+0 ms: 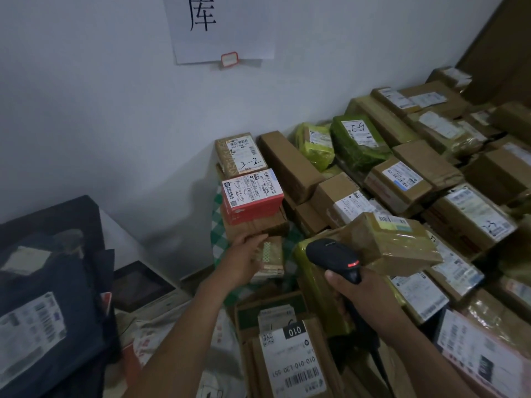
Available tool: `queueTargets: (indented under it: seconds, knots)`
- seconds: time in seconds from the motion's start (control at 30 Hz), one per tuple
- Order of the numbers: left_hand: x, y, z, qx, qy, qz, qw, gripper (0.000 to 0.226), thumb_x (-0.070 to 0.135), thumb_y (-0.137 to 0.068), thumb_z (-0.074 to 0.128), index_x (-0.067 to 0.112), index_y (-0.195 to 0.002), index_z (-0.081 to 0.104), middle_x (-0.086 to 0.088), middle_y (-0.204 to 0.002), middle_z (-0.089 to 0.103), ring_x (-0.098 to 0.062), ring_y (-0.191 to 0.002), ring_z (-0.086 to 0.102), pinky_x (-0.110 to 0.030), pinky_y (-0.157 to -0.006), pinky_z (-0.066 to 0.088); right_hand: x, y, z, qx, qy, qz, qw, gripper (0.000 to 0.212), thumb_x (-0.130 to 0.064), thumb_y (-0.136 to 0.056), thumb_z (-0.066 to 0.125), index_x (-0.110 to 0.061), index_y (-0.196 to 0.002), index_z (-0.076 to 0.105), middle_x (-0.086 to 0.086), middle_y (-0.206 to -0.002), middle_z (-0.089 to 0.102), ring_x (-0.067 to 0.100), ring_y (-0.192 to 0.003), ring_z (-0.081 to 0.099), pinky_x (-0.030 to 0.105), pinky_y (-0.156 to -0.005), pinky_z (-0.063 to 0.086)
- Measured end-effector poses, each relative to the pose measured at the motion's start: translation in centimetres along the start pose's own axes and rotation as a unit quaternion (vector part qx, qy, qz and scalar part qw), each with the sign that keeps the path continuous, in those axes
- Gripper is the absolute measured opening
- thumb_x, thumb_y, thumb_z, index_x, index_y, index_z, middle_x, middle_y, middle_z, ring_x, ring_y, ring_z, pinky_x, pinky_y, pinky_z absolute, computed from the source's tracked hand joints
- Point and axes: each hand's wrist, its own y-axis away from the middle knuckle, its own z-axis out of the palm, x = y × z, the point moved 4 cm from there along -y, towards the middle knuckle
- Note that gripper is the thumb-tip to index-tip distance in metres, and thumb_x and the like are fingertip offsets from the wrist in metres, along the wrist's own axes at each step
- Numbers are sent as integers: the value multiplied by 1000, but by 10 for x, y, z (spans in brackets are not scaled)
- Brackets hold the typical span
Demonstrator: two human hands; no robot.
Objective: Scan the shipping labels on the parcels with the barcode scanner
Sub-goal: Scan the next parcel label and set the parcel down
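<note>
My right hand (365, 294) grips the handle of a black barcode scanner (333, 255), whose red light glows; its head points up toward the stacked parcels. My left hand (247, 254) reaches forward and holds a small taped brown parcel (271, 258) low in a stack by the wall. Above it sit a brown box (258, 225), a red box with a white label (251, 193) and a brown box marked "3-2" (237, 153). Just right of the scanner lies a taped brown parcel (396, 242) with a label at its far end.
Many labelled cardboard and green-wrapped parcels (359, 142) cover the right side up to the wall. A box with a "010" label (290, 360) lies below my arms. Dark bags with a label (43, 297) fill the left. A paper sign (218, 27) hangs on the wall.
</note>
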Motion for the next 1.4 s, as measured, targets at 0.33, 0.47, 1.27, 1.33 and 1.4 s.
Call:
queueTargets:
  seconds: [0.33, 0.47, 1.27, 1.33, 1.4]
  knots:
    - [36, -2, 30, 105, -16, -127, 986, 97, 72, -68, 72, 24, -134, 19, -13, -143, 21, -37, -129, 37, -46, -101, 45, 0, 2, 0, -4, -10, -9, 1000, 40, -35, -89, 68, -9, -60, 61, 7, -49, 64, 14, -43, 59, 17, -46, 47]
    - [25, 3, 26, 117, -58, -173, 976, 108, 70, -71, 68, 22, -144, 4, -18, -146, 21, -38, -132, 34, -45, -106, 40, 0, 3, -2, -10, -16, -16, 1000, 42, -37, -89, 67, -8, -60, 61, 7, -50, 64, 15, -44, 59, 18, -48, 47]
    - [-39, 35, 16, 37, 39, -12, 998, 73, 35, -85, 74, 29, -146, 35, 6, -160, 18, -21, -141, 34, -44, -114, 38, 9, 9, -8, 1, -14, -35, 999, 36, -35, -88, 70, -10, -65, 61, 7, -48, 63, 16, -41, 59, 18, -42, 46]
    - [-26, 35, 12, 75, 29, 0, 997, 61, 32, -88, 72, 30, -142, 43, 7, -156, 28, -20, -136, 42, -42, -109, 45, 9, 12, -11, 1, -19, -41, 999, 34, -34, -87, 71, -7, -69, 62, 5, -48, 63, 13, -40, 58, 17, -42, 45]
    - [-3, 34, 0, 152, 45, 28, 987, 49, 30, -88, 72, 31, -134, 53, 8, -150, 37, -17, -132, 46, -38, -108, 45, 8, 16, -17, -2, -34, -48, 998, 37, -36, -85, 72, -3, -70, 63, 7, -50, 63, 15, -42, 59, 19, -44, 46]
